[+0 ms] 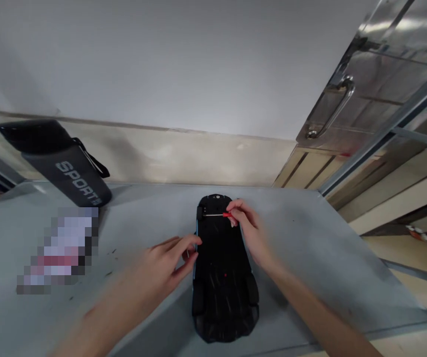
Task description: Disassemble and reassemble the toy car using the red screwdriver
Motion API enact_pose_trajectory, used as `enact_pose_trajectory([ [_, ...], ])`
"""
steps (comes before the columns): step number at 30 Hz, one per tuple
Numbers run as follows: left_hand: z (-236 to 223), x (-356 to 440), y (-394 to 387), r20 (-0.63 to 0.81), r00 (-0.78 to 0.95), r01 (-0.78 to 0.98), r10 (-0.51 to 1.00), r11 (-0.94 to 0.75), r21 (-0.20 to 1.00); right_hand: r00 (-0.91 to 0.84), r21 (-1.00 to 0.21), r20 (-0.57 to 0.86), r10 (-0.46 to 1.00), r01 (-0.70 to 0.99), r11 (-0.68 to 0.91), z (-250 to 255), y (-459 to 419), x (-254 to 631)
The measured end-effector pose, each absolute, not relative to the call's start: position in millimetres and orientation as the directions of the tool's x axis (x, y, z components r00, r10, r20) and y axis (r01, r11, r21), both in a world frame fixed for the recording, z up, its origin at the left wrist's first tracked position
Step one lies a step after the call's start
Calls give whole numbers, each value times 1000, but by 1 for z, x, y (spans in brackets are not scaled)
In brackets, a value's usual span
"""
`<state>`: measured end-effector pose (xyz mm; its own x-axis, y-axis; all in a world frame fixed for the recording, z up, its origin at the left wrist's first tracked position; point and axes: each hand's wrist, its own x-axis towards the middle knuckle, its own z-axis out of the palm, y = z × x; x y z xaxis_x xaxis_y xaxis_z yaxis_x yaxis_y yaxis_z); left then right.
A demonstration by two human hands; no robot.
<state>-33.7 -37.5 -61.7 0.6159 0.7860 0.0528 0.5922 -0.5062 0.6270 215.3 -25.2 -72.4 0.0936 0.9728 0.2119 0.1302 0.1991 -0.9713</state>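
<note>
A toy car (218, 248) lies upside down on the grey table, its black underside facing up and a thin blue edge along its left. Between the fingers of my right hand (248, 228) is the red handle of a screwdriver (226, 214). Its thin metal shaft points left across the car's far end, with the tip near the far left wheel (199, 213). My left hand (178, 255) pinches at the car's left side, thumb and fingertips against the edge; whether something small sits between them is hidden.
On the left a dark bottle (68, 163) marked SPORT stands on the table (302, 248). A pixelated flat object (62, 248) lies in front of it. Behind is a wall (183, 158), and at right a metal door with a handle (334, 114) beyond the frame post (384, 136).
</note>
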Motion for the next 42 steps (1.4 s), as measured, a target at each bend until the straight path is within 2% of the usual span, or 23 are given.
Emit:
enact_pose_trajectory([
  [2,-60,-31,-39,13,596,660,803,-499,562,105,-967,214,971,164,196,-74,-28,211],
  [4,-55,-27,-39,-25,576,692,817,-471,547,114,-966,218,969,170,197,-74,-30,209],
  [9,-38,-19,-32,-81,583,686,808,-436,582,101,-968,226,969,137,212,-73,-31,211],
  [17,-24,-20,-8,-182,716,580,674,-430,692,90,-973,216,972,100,207,-67,-33,209],
  [20,-18,-17,-4,-214,725,582,655,-416,699,84,-973,212,974,110,203,-66,-33,209],
  [25,-12,-13,-4,-226,722,611,654,-449,652,75,-975,214,974,79,208,-67,-34,211],
  [30,-16,-11,-6,-217,709,621,671,-448,644,39,-975,218,975,-25,219,-71,-36,212],
  [36,-20,-13,-8,-179,699,618,692,-460,637,19,-975,214,977,-56,215,-73,-36,213],
  [42,-21,-18,-10,-131,721,636,681,-573,517,19,-967,237,971,-87,238,-75,-37,211],
])
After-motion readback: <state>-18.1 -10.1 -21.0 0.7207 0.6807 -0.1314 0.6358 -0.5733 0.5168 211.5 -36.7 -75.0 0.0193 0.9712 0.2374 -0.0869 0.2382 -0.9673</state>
